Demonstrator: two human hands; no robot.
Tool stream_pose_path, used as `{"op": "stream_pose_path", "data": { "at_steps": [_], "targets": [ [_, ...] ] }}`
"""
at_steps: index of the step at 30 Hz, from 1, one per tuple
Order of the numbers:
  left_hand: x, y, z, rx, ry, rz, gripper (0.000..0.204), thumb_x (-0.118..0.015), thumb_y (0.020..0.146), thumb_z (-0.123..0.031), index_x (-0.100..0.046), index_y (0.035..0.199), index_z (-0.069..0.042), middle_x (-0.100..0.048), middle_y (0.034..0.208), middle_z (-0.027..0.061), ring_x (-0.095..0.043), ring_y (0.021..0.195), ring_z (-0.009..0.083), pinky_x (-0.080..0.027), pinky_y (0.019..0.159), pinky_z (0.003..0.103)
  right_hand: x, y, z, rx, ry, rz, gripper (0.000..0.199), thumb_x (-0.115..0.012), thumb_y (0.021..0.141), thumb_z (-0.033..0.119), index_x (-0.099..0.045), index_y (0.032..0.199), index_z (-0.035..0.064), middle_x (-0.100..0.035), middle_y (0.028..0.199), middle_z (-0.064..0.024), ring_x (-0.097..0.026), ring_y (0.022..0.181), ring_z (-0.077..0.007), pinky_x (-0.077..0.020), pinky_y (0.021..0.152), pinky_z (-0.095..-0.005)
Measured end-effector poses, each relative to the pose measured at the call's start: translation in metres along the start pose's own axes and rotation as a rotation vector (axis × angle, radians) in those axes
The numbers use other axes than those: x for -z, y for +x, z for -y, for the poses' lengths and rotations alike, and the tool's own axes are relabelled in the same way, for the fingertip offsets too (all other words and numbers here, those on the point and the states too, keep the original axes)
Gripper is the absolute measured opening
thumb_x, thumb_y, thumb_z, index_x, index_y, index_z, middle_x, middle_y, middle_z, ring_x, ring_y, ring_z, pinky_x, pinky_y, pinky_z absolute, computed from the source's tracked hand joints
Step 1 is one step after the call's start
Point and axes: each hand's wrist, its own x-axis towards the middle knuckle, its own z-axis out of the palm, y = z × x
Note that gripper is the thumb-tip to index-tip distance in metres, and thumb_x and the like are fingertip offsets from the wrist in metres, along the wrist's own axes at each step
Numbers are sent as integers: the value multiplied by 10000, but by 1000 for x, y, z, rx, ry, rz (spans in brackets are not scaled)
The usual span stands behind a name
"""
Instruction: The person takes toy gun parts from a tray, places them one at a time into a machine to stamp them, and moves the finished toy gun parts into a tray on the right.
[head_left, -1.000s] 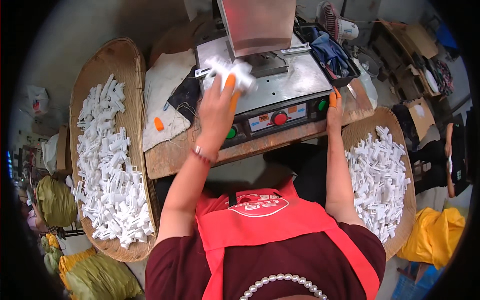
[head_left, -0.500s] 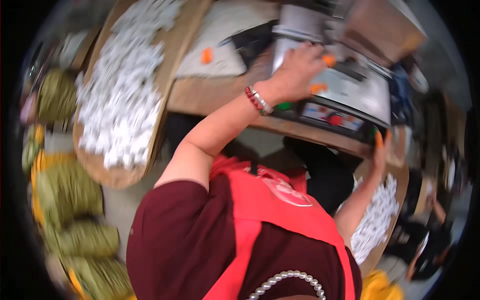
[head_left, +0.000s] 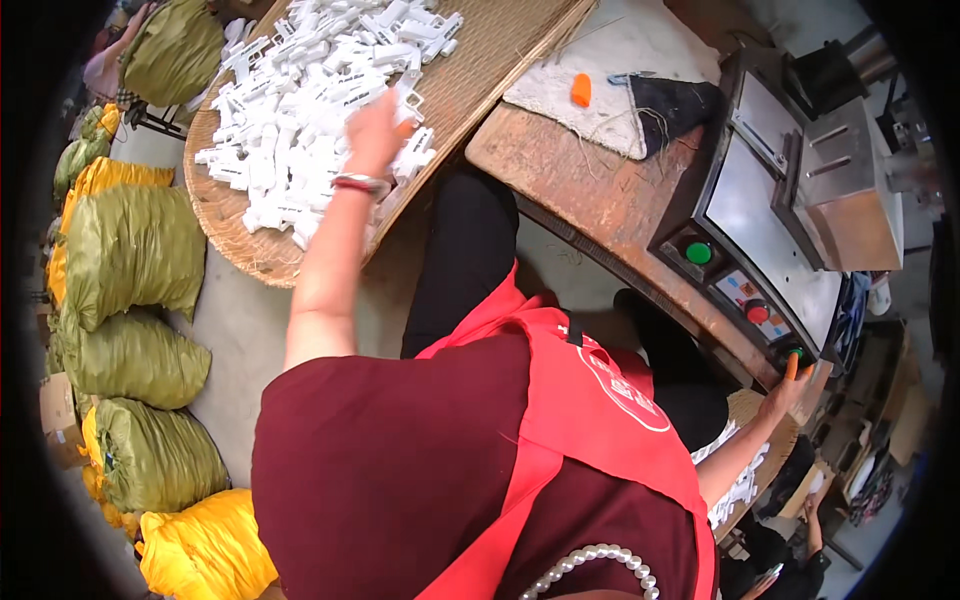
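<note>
White plastic toy-pistol-shaped pieces (head_left: 300, 130) with dark print lie heaped on a long woven tray (head_left: 235, 235) at the left. My left hand (head_left: 372, 135) reaches into the right side of this heap, an orange finger cover showing at one fingertip. Its fingers are partly hidden and blurred, so any grip cannot be made out. My right hand (head_left: 785, 388) is at the front right corner of a metal-topped machine (head_left: 755, 190). Orange-covered fingers are stretched out to a green button (head_left: 795, 353) there. A second green button (head_left: 698, 253) and a red knob (head_left: 757, 312) sit on the same front.
On the wooden table (head_left: 590, 190) lie a pale cloth (head_left: 560, 115), a dark cloth (head_left: 675, 105) and a loose orange finger cover (head_left: 581, 90). Stuffed green sacks (head_left: 135, 250) and a yellow sack (head_left: 205, 545) line the left. More white pieces (head_left: 740, 485) lie at lower right, near another person's arm (head_left: 813, 525).
My left hand has moved from above the machine's plate leftward to the heap of white pieces. My right hand stays by the machine's right corner. The view has turned left.
</note>
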Motion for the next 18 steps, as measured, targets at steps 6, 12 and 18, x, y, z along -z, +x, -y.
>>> {"op": "stream_pose_path", "data": {
  "at_steps": [6,12,18],
  "targets": [
    [-49,-48,109,166,-182,298,491,-638,784,-193,-496,1207,13,-600,1121,234,-555,1083,368,-438,920,440,-16,16,12,389,-322,-187,588,-640,851,81,-377,1365,-30,-428,1375,-147,-390,1272,-236,-242,1086,-327],
    [127,22,-97,-228,-533,200,354,-655,791,-167,-614,1112,-23,-679,965,148,-652,867,222,-484,784,314,-62,40,98,610,-615,-87,352,-542,897,101,-542,1243,31,-546,1254,-144,-446,1225,-276,-281,1061,-350],
    [148,116,-346,-752,-851,930,392,-641,811,-210,-592,1159,-36,-618,742,25,-493,532,53,-367,457,204,-108,103,86,598,-229,108,284,-489,894,89,-589,1154,33,-551,1229,-118,-399,1224,-294,-279,1041,-371]
  ]
}}
